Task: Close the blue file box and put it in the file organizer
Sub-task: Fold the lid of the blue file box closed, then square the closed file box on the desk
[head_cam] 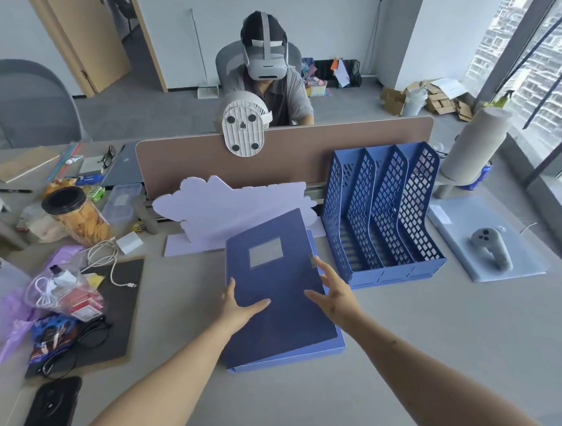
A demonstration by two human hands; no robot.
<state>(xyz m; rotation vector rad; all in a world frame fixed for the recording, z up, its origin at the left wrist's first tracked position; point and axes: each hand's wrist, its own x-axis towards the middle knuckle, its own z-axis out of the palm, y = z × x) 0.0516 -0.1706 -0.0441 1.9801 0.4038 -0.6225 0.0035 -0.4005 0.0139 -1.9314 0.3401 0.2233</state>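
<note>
**Lid nearly down, clasp side not yet pressed shut**

While the lid sits slightly raised along its right edge, the blue file box (276, 296) lies flat near the middle of the tabletop (437, 350), closer to the near edge than the far one. To close it well, I'd say press down along the right edge by the small clasp (313, 260) until cover meets tray all round; the lighter tray rim shows at the near and right sides. Box is dark blue, matte, with a grey label window on top.

Left hand (236, 305) rests flat on the cover's left part, fingers spread, gripping nothing. Right hand (335, 293) is open with fingers splayed, at the cover's right edge near the clasp; can't tell if it touches.

The blue file organizer (381, 215) stands just beside the box, to its right toward the far edge, its slots looking empty. A white cloud-shaped board (215, 205) stands behind the box.
</note>
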